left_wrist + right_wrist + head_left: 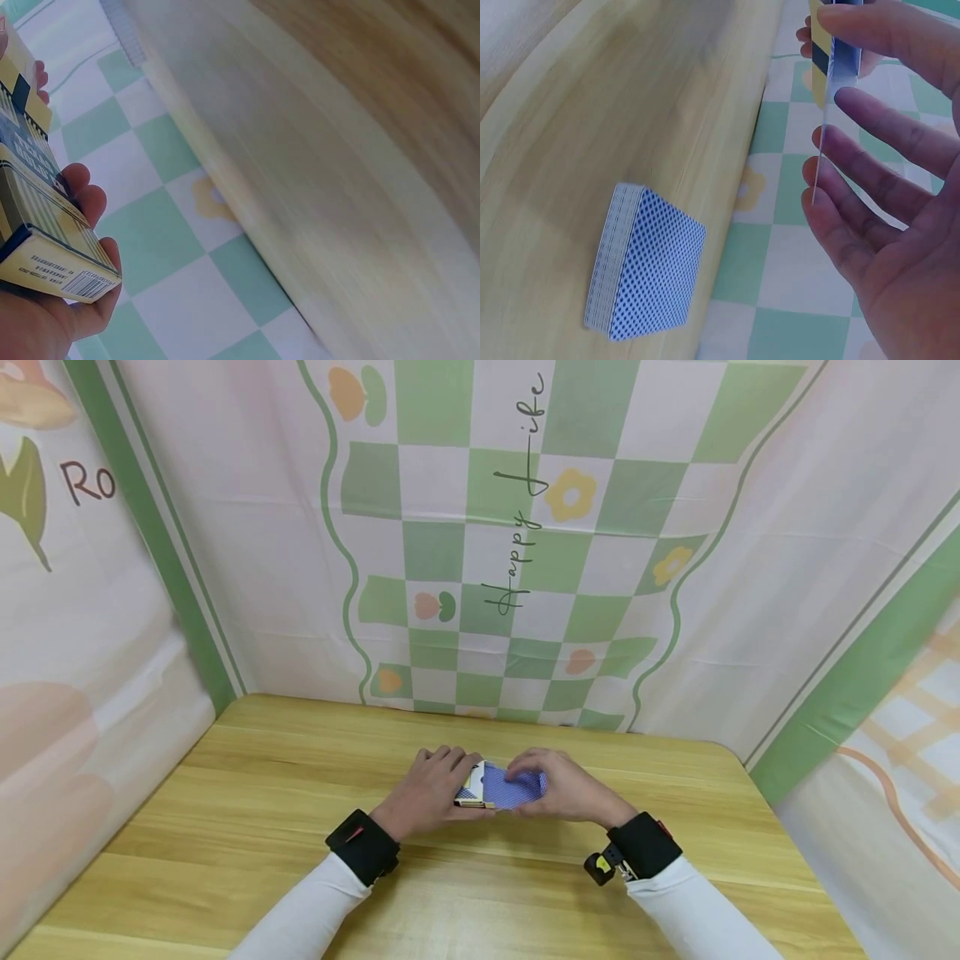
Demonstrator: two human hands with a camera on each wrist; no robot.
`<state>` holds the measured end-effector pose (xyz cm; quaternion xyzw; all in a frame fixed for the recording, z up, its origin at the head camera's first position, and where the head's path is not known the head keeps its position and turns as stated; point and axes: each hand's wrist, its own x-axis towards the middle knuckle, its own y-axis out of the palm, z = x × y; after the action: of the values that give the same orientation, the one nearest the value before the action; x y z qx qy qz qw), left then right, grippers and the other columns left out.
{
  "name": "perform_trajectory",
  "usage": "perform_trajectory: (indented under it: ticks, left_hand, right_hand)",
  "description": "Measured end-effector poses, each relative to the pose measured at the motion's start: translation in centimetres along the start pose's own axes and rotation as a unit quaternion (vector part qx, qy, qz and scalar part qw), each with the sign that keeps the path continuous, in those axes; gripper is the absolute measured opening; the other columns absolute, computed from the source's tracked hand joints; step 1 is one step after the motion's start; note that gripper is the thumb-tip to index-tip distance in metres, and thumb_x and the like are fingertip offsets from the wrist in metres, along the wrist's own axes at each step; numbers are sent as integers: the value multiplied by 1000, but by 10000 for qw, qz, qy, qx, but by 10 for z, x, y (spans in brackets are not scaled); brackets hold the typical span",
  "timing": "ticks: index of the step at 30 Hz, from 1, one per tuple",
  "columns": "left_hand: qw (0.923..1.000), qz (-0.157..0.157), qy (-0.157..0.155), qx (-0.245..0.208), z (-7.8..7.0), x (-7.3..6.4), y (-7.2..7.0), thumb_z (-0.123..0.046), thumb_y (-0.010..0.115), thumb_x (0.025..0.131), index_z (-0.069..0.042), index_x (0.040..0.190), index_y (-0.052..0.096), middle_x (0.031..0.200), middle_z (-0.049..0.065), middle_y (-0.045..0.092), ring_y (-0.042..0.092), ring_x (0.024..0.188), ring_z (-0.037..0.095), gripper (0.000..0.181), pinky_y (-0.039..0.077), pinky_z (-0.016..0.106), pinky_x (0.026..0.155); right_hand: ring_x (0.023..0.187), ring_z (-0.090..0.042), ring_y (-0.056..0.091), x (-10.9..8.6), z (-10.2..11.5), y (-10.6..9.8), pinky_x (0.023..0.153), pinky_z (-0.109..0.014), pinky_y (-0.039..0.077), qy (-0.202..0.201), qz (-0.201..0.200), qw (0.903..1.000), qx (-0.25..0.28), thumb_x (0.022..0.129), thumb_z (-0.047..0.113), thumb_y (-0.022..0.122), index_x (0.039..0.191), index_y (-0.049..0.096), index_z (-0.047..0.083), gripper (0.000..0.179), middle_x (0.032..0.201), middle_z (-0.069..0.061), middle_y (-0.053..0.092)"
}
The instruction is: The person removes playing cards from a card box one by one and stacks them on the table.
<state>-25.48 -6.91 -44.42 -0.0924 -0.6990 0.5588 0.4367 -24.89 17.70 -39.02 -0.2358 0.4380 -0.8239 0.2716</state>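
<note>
My left hand (431, 789) grips a yellow and dark blue playing-card box (67, 259), its barcode end towards the left wrist camera. At the box's other end, my right hand (566, 787) holds a thin playing card (824, 142), seen almost edge-on in the right wrist view. The thumb lies near the box and the fingertips touch the card's edge. A squared deck of cards (660, 266) with blue patterned backs rests on the table below the right hand. In the head view, a blue patterned surface shows between the hands; how much is card or deck I cannot tell.
The wooden table (285, 793) reaches back to a hanging cloth (431, 552) with green and white checks. More cloth hangs at the left and right sides. Each wrist wears a black strap (645, 846), with a small camera showing on the right one.
</note>
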Motion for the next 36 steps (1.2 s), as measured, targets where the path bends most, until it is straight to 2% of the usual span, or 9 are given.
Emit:
perform_trajectory:
  ticks: [5,11,14,18,23,26,30,36]
  left_hand:
    - [9999,106,-106,56,1,-1,0,-75,45,77,-14,127,48,111,2,54,48,98,18,79,38,38,75]
    - [9994,191,-286,92,2,-3,-1,-75,44,77,-14,128,47,112,3,54,49,99,20,80,38,40,75]
    - [9993,151,-322,75,3,-3,0,-74,45,77,-14,128,48,111,3,54,50,98,20,79,38,40,74]
    - [9994,126,-313,101,3,-3,1,-74,46,77,-14,127,48,110,3,54,50,97,20,78,38,40,73]
    - [9992,148,-348,92,2,-3,0,-74,46,77,-14,127,48,111,4,54,50,100,21,79,38,42,76]
    - [9990,200,-399,35,1,-3,0,-74,47,77,-14,128,48,112,3,55,50,101,21,79,38,43,77]
    - [9987,280,-426,4,1,-3,0,-74,46,77,-15,128,48,113,3,54,50,101,21,79,38,43,77]
    - [9986,302,-431,-20,0,-3,0,-74,45,77,-14,129,48,113,3,54,50,102,21,79,38,42,77]
  right_hand:
    - [99,-16,53,-5,-5,-3,77,-31,45,101,-22,9999,-118,71,30,76,108,63,18,41,112,2,56]
    - [93,-17,53,-12,-9,-7,71,-30,45,829,-246,9956,-356,70,38,76,109,64,16,46,108,1,57]
    - [88,-18,54,-14,-11,-7,67,-31,43,1248,-510,9887,-652,70,41,75,107,65,13,48,103,-1,60]
    - [87,-18,57,-14,-14,-5,68,-32,43,1790,-831,9746,-1060,71,43,74,103,67,10,47,100,-4,63]
    - [77,-16,58,-13,-17,-3,62,-30,45,2392,-1078,9581,-1153,72,43,73,100,67,5,47,97,-9,64]
    - [67,-14,56,-13,-19,0,56,-28,43,2635,-1163,9505,-1166,71,42,73,98,67,2,48,91,-11,64]
    - [60,-14,52,-11,-22,4,50,-28,40,2892,-1191,9420,-1221,70,43,74,86,66,5,42,76,-6,60]
    - [56,-16,50,-10,-24,10,47,-30,38,3149,-1086,9353,-1192,70,45,74,70,57,10,39,64,-3,53]
